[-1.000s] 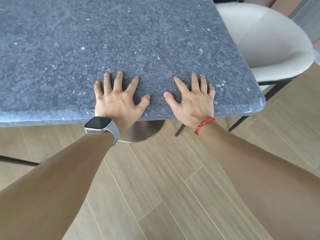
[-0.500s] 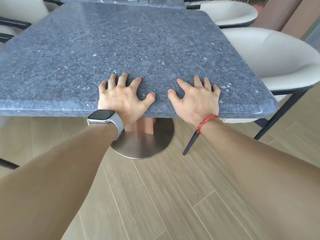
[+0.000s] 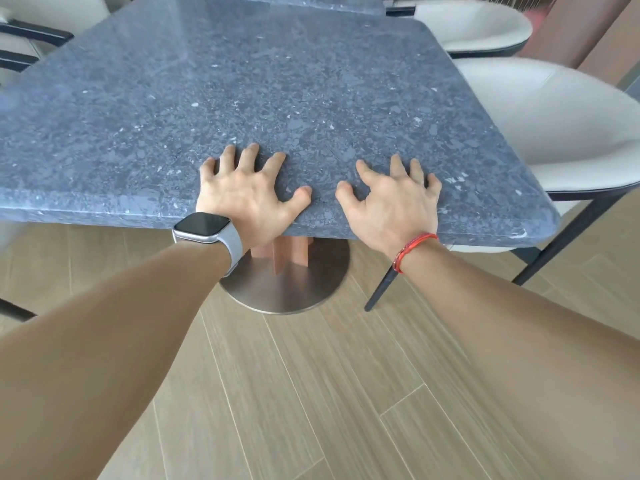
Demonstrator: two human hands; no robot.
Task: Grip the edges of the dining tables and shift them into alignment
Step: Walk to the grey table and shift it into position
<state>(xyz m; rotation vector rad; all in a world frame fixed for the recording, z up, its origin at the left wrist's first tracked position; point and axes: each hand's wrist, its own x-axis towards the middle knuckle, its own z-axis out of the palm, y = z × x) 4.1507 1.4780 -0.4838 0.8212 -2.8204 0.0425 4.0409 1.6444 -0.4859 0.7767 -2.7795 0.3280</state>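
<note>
Left hand [image 3: 246,199] and right hand [image 3: 391,202] lie splayed, fingertips pressing the stone surface [image 3: 311,98], gripping nothing. Looks heavy, slick (pedestal base [image 3: 287,289] too), so I'd hook the near rim.

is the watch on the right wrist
No, the watch sits behind the left hand; the right hand has a red bracelet instead.

Near dining table [image 3: 311,98]: grey speckled stone, square (rounded corners). Stands level on round metal base [image 3: 287,292]. Second dining table [image 3: 294,2]: same stone. Sits just beyond far edge.
</note>
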